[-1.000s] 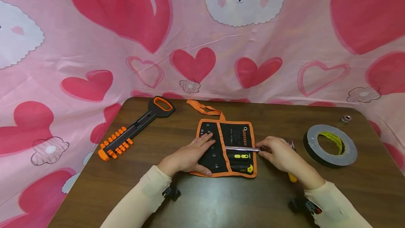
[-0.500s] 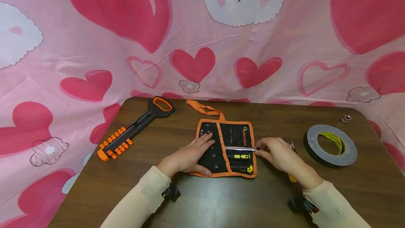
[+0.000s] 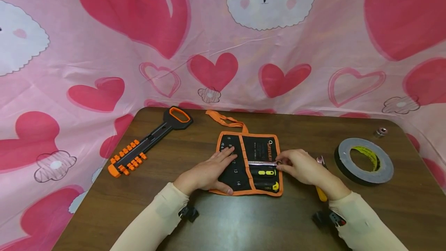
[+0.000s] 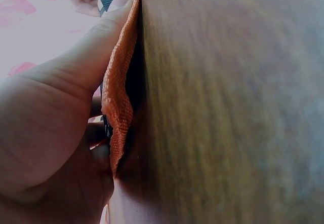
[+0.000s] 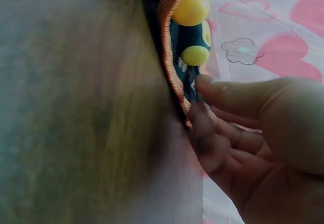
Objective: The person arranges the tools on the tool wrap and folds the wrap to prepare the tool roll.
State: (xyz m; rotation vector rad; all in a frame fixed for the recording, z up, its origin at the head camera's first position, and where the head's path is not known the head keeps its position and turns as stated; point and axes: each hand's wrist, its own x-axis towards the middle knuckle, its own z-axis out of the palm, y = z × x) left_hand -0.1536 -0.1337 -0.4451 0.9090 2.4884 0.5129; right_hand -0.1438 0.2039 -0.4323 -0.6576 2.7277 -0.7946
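A black tool pouch with orange trim (image 3: pixel 258 146) lies unrolled on the table, size numbers printed on its left flap. My left hand (image 3: pixel 208 172) rests flat on that flap, fingers spread; its thumb lies along the orange edging (image 4: pixel 120 77) in the left wrist view. My right hand (image 3: pixel 300 166) pinches the ring end of a silver wrench (image 3: pixel 262 163) at the pouch's right edge. The wrench's other end is hidden inside a pocket. Below it sit two black-and-yellow tools (image 3: pixel 266 172), whose rounded yellow ends (image 5: pixel 195 56) show in the right wrist view.
Left of the pouch lies a black bar with a looped handle and orange clips (image 3: pixel 150 142). A grey tape roll (image 3: pixel 383 171) and small metal socket (image 3: pixel 381 131) are at right. A yellow-handled tool (image 3: pixel 321 194) lies partly under the right forearm. An orange strap (image 3: pixel 226 118) trails behind.
My right hand has moved left, sliding the wrench deeper into its pocket; the ring end now lies within the pouch's right edge. The left hand has stayed in place.
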